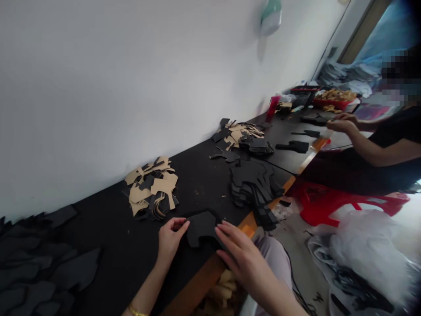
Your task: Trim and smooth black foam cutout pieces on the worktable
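Note:
A dark, flat cut-out piece (203, 224) with a notched lower edge lies level near the table's front edge, between my hands. My left hand (171, 238) pinches its left corner between thumb and fingers. On the opposite side, the fingers of my right hand (241, 250) grip the right edge, covering part of it. Just beyond my left hand is a loose heap of tan and black cut-outs (161, 188). A stack of similar dark pieces (253, 180) sits to the right, overhanging the front edge.
More dark pieces (36, 263) spread over the table's left end. Farther right are a second tan-and-black heap (240, 134), a red cup (272, 109) and a red tray (332, 103). A co-worker's hands (344, 123) hold a dark piece. Below are a red stool (319, 204) and plastic bags (365, 250).

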Tool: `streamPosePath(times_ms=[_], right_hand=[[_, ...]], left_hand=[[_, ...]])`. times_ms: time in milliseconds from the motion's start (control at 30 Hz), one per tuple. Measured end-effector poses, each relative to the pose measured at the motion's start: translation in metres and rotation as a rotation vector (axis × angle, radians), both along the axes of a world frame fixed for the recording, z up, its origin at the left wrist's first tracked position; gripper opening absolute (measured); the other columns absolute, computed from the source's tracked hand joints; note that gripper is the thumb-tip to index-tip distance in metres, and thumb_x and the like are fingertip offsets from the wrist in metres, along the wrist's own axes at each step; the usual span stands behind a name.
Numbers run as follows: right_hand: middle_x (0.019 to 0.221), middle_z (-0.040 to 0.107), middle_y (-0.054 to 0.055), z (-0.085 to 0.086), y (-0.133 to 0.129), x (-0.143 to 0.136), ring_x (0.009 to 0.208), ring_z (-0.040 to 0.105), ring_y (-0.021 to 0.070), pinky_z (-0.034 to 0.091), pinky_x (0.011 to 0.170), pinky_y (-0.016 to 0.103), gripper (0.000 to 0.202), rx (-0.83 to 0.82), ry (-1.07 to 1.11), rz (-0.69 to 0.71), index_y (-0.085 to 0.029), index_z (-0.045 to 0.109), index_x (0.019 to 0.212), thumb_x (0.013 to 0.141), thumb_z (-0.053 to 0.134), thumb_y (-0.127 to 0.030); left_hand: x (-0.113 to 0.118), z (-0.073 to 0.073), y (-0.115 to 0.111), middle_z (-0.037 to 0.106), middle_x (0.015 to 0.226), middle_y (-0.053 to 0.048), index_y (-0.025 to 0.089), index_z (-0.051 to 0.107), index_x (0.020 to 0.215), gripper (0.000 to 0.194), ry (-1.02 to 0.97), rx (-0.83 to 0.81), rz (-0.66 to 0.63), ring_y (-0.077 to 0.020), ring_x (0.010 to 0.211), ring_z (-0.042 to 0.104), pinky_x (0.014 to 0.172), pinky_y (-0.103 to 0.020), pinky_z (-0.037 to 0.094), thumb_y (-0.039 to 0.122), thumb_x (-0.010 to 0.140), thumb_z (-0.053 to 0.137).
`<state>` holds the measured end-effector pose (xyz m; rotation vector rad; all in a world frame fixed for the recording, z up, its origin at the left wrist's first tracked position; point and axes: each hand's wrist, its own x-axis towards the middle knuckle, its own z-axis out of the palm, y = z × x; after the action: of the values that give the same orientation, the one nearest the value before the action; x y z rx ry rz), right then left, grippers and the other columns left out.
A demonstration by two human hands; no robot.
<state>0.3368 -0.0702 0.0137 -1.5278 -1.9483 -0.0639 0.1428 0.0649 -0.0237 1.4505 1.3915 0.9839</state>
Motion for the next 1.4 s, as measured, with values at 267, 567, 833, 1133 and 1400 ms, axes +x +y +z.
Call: streamPosePath(times_ms=[267, 567, 833, 1133, 1400], right_hand=[[0.149, 0.029, 0.009, -0.037, 0.074, -0.041, 0.137, 0.024, 0.0306, 0.027, 0.107, 0.059, 0.054, -0.204, -0.191, 0.128, -0.020, 0.032, 0.142, 0.092, 0.043, -0.039], [0.151, 0.024, 0.001, -0.024, 0.067, -0.038, 0.140, 0.016, 0.0268, 0.019, 0.110, 0.059, 0.056, -0.301, -0.116, 0.176, -0.025, 0.019, 0.145, 0.095, 0.029, -0.047], [0.150, 0.028, 0.002, -0.016, 0.062, -0.037, 0.140, 0.016, 0.0264, 0.017, 0.111, 0.059, 0.055, -0.312, -0.042, 0.178, -0.023, 0.023, 0.144, 0.095, 0.027, -0.049], [0.148, 0.032, 0.002, -0.015, 0.060, -0.037, 0.139, 0.019, 0.0271, 0.014, 0.112, 0.058, 0.054, -0.310, 0.024, 0.176, -0.024, 0.027, 0.143, 0.095, 0.029, -0.049], [0.148, 0.033, 0.002, -0.018, 0.064, -0.037, 0.139, 0.018, 0.0290, 0.012, 0.110, 0.061, 0.051, -0.344, -0.005, 0.206, -0.028, 0.027, 0.142, 0.094, 0.035, -0.043]], left_hand=[[-0.004, -0.003, 0.001, 0.070, 0.076, -0.004, 0.018, 0.069, 0.080, 0.028, 0.208, 0.147, -0.082, -0.0190, 0.069, 0.063, 0.068, -0.029, 0.048, 0.044, 0.072, 0.062], [-0.010, 0.005, 0.015, 0.070, 0.081, -0.004, 0.019, 0.066, 0.080, 0.027, 0.261, 0.124, -0.196, -0.0203, 0.073, 0.064, 0.072, -0.031, 0.049, 0.044, 0.068, 0.063], [-0.010, 0.013, 0.022, 0.071, 0.076, -0.006, 0.019, 0.066, 0.075, 0.036, 0.294, 0.032, -0.210, -0.0237, 0.075, 0.066, 0.073, -0.032, 0.050, 0.051, 0.058, 0.063], [-0.015, 0.013, 0.024, 0.068, 0.063, -0.004, 0.012, 0.067, 0.100, 0.068, 0.384, -0.121, -0.179, -0.0207, 0.052, 0.060, 0.053, -0.030, 0.045, 0.063, 0.057, 0.060], [-0.018, -0.002, 0.033, 0.046, 0.050, 0.009, 0.013, 0.054, 0.116, 0.075, 0.252, -0.013, -0.163, -0.0120, 0.032, 0.043, 0.038, -0.025, 0.033, 0.065, 0.062, 0.054]])
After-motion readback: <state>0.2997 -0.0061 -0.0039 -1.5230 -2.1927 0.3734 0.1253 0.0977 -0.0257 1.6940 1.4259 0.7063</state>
